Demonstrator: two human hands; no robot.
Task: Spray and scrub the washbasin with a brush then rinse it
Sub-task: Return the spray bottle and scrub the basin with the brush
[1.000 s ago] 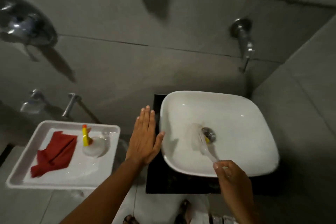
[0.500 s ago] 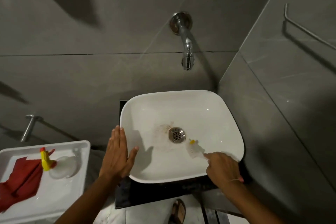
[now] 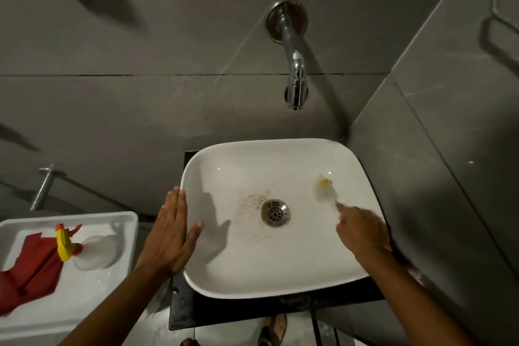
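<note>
A white square washbasin [image 3: 252, 270] sits on a dark counter, with a metal drain [image 3: 275, 212] at its middle and brownish specks just left of the drain. My right hand [image 3: 361, 230] grips a pale brush [image 3: 324, 189], whose blurred head with a yellow tip presses on the basin's right inner wall. My left hand [image 3: 170, 236] lies flat with fingers together against the basin's left rim, thumb inside. A chrome tap [image 3: 295, 70] juts from the wall above the basin; no water runs from it.
A white tray [image 3: 92, 286] at the left holds a red cloth [image 3: 31, 267] and a clear spray bottle [image 3: 92, 253] with a yellow-and-red trigger. Grey tiled walls close in behind and on the right. A metal bar [image 3: 43, 187] projects from the wall above the tray.
The brush has swept from beside the drain out to the basin's right wall. My left hand has stayed on the left rim. The view has shifted right, centring the basin.
</note>
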